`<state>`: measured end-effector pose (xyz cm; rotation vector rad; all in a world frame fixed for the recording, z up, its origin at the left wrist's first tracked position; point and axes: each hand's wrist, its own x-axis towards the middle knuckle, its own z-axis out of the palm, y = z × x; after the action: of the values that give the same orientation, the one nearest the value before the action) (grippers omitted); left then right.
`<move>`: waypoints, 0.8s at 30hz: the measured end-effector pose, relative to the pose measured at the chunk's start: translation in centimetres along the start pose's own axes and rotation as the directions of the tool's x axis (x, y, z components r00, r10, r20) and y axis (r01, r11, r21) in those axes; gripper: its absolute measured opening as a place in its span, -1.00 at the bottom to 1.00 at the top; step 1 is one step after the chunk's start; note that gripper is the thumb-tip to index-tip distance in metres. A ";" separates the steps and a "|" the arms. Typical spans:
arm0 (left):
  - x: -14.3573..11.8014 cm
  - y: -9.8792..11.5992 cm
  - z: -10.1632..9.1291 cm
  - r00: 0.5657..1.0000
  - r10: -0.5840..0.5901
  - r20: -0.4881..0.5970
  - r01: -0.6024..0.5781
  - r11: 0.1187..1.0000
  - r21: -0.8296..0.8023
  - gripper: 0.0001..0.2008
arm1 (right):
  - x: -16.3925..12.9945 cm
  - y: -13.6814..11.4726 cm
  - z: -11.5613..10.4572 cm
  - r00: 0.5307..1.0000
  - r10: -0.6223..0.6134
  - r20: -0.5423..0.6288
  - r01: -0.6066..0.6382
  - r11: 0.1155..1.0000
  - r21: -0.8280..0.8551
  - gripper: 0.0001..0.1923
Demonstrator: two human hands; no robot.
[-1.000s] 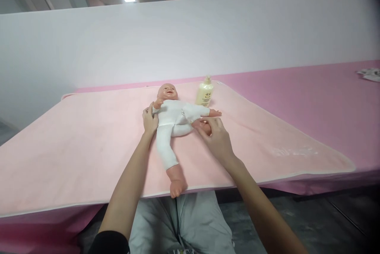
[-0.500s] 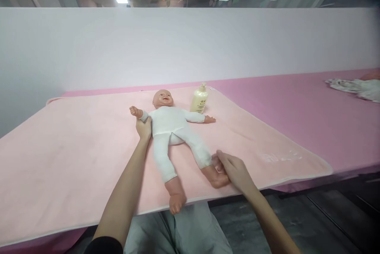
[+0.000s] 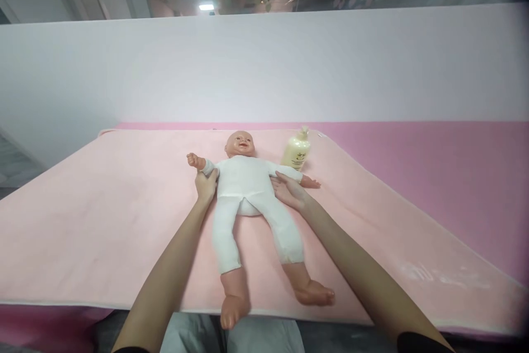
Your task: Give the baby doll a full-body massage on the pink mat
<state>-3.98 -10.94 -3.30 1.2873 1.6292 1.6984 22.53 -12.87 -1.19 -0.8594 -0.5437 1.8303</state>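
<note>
— Doll (image 3: 248, 188) first: where does it lie?
— On its back on the pale pink blanket (image 3: 103, 221), head toward the white partition (image 3: 264, 66), both legs stretched toward the near edge, one foot just over it.
— Start from the left, then.
— Left hand (image 3: 205, 185) is at the doll's outstretched arm, fingers curled around the white sleeve near the shoulder — a light grasp, touching.
— And further right?
— Right hand (image 3: 287, 190) lies flat against the doll's other side, under its arm, fingers spread and relaxed, touching the white suit but not closed on anything.
— Anything beyond that?
— A cream lotion bottle (image 3: 296, 150) stands upright just beside the doll's far arm, and the deeper pink table cover (image 3: 454, 177) runs on to the right.
</note>
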 end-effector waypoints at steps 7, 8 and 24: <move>-0.1 -0.1 -0.2 1.000 -0.020 0.015 0.020 0.999 0.041 -0.72 | 1.1 0.9 1.2 0.999 -0.050 -0.003 0.050 0.998 0.037 -0.75; -0.1 0.0 -0.2 1.000 -0.019 0.009 0.019 0.999 0.029 -0.70 | 1.1 0.8 1.1 0.998 -0.058 -0.023 0.060 0.996 0.062 -0.74; 2.9 -0.9 -5.0 0.923 -0.143 -0.357 0.064 0.972 -0.225 -0.57 | -0.8 -1.3 -3.3 0.917 -0.311 -0.249 0.349 0.928 0.129 -0.71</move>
<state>-9.80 -10.97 -2.57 0.7974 1.6273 2.0754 25.97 -13.14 -2.16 -0.7911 -0.3566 1.4252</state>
